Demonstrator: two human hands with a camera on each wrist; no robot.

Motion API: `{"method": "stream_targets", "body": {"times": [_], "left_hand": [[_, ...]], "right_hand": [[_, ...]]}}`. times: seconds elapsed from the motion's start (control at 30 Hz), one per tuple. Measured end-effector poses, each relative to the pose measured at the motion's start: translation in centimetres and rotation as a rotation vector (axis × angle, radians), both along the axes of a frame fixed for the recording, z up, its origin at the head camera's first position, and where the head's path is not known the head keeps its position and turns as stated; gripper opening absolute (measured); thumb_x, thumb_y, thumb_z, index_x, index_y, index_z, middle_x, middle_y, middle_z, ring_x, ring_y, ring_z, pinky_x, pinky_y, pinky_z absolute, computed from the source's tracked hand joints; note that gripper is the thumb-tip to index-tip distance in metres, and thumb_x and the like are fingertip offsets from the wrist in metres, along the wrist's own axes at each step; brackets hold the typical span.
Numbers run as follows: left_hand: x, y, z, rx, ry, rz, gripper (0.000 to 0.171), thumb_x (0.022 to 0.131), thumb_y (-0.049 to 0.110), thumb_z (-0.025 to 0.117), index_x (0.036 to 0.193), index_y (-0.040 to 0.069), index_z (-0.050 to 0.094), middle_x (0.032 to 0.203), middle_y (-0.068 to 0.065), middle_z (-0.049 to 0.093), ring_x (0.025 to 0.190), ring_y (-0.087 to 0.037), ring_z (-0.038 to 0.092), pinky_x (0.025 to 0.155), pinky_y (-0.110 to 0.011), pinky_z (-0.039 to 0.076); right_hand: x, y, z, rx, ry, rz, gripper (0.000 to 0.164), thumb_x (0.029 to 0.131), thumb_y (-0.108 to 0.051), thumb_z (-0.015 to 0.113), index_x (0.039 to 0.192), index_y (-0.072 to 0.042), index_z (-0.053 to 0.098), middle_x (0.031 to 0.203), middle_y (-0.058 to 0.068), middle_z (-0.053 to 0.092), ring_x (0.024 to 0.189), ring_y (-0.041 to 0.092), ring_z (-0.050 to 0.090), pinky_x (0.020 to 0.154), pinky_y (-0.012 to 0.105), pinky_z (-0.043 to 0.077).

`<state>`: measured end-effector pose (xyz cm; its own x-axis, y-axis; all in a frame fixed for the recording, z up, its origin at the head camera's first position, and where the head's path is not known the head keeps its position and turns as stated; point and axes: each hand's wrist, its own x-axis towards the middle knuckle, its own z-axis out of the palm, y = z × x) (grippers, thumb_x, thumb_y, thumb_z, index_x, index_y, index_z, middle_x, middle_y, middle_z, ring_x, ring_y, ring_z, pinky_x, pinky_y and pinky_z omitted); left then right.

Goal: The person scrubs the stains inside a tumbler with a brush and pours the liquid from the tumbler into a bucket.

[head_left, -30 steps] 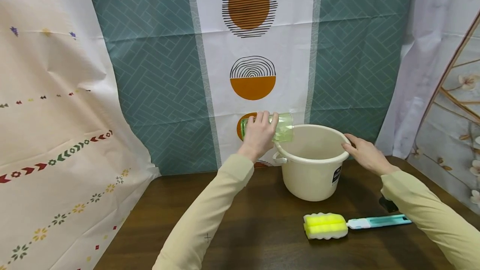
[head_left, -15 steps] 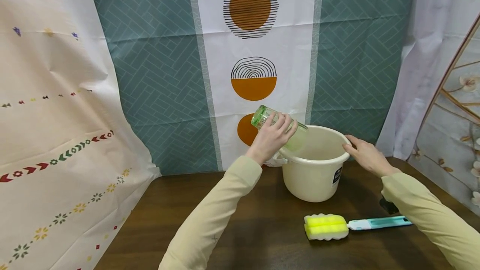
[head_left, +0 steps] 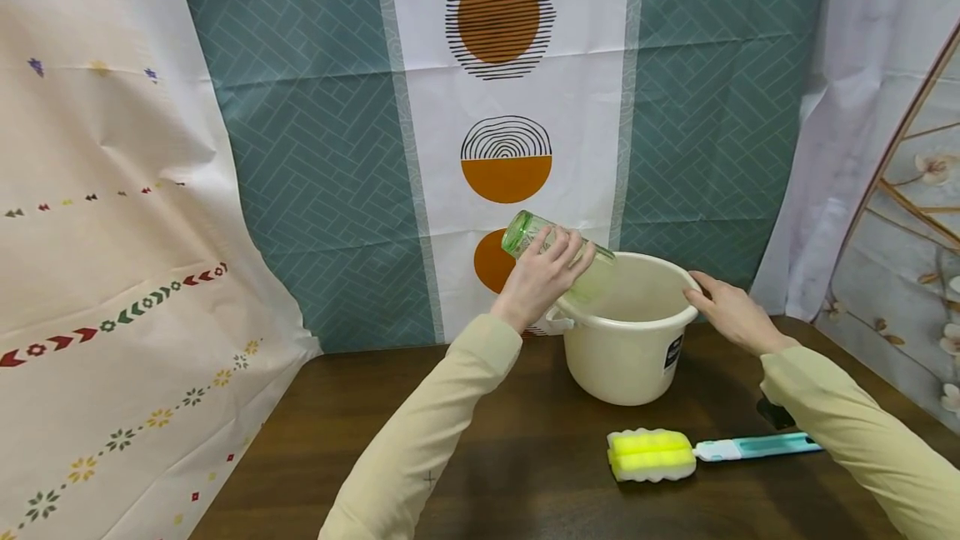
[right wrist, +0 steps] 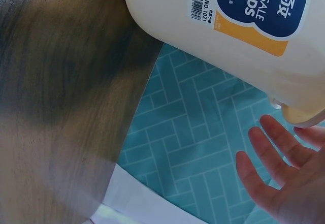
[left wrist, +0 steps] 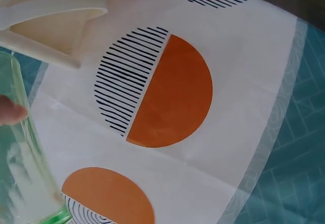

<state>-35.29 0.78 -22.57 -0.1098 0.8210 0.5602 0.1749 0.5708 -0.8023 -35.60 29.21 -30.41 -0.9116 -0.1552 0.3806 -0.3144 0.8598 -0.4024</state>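
Observation:
A clear green drinking glass (head_left: 528,233) is gripped by my left hand (head_left: 542,273). It slants with its thick base up to the left and its mouth down inside the rim of a cream plastic bucket (head_left: 618,361). Part of the glass and a fingertip also show at the left edge of the left wrist view. My right hand (head_left: 731,311) holds the bucket's right rim, thumb at the inner side. In the right wrist view several of that hand's fingers (right wrist: 277,150) spread loosely below the rim, outside the labelled bucket wall (right wrist: 167,10).
On the dark wooden table (head_left: 360,432) lies a brush with a yellow and white sponge head (head_left: 651,455) and a turquoise handle (head_left: 772,445), in front of the bucket. A small black object (head_left: 774,413) is partly hidden by the right sleeve. Patterned cloths (head_left: 315,148) hang behind and at both sides.
My left hand has moved right and tipped the glass from nearly level to mouth-down into the bucket. Over the last half second it hardly moves. My right hand stays at the rim.

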Motion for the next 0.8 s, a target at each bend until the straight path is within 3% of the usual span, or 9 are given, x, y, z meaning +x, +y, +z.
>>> {"method": "stream_targets", "body": {"times": [0.17, 0.37, 0.43, 0.53, 0.8], "left_hand": [[-0.7, -0.4, -0.1, 0.216, -0.098, 0.017, 0.034, 0.069, 0.013, 0.036, 0.102, 0.011, 0.036, 0.089, -0.009, 0.037, 0.078, -0.023, 0.036, 0.062, -0.035, 0.028], [-0.9, -1.1, 0.2, 0.480, -0.245, 0.055, 0.070, 0.046, 0.043, 0.055, 0.102, 0.007, 0.034, 0.085, -0.008, 0.038, 0.070, -0.023, 0.037, 0.048, -0.032, 0.029], [-0.8, -1.4, 0.2, 0.553, -0.294, 0.073, 0.080, 0.040, 0.054, 0.054, 0.100, 0.006, 0.034, 0.081, -0.008, 0.037, 0.066, -0.022, 0.037, 0.044, -0.029, 0.031], [-0.8, -1.9, 0.1, 0.673, -0.389, 0.083, 0.080, 0.037, 0.057, 0.053, 0.094, 0.005, 0.034, 0.076, -0.006, 0.034, 0.062, -0.019, 0.036, 0.040, -0.027, 0.033], [-0.5, -3.0, -0.2, 1.026, -0.663, 0.044, 0.084, 0.033, 0.067, 0.045, 0.089, 0.006, 0.027, 0.076, -0.002, 0.029, 0.064, -0.015, 0.035, 0.048, -0.026, 0.034]], "right_hand": [[0.0, -0.1, 0.1, -0.003, -0.005, -0.001, 0.055, 0.072, -0.048, 0.024, 0.113, -0.012, 0.023, 0.104, 0.013, 0.035, 0.087, 0.028, 0.035, 0.062, 0.047, 0.025], [-0.1, -0.1, 0.1, 0.001, -0.006, -0.004, 0.056, 0.072, -0.049, 0.024, 0.113, -0.011, 0.023, 0.104, 0.014, 0.035, 0.087, 0.028, 0.035, 0.062, 0.047, 0.025], [-0.1, -0.1, 0.1, 0.000, -0.006, -0.002, 0.056, 0.072, -0.048, 0.024, 0.113, -0.010, 0.023, 0.104, 0.014, 0.035, 0.087, 0.028, 0.035, 0.062, 0.047, 0.025], [-0.1, -0.1, 0.0, 0.000, -0.002, 0.002, 0.056, 0.072, -0.048, 0.024, 0.113, -0.010, 0.024, 0.104, 0.014, 0.035, 0.087, 0.028, 0.036, 0.062, 0.047, 0.025], [-0.1, 0.1, -0.1, -0.003, -0.008, 0.000, 0.057, 0.072, -0.048, 0.024, 0.114, -0.010, 0.022, 0.105, 0.014, 0.034, 0.089, 0.029, 0.034, 0.064, 0.047, 0.024]]}}
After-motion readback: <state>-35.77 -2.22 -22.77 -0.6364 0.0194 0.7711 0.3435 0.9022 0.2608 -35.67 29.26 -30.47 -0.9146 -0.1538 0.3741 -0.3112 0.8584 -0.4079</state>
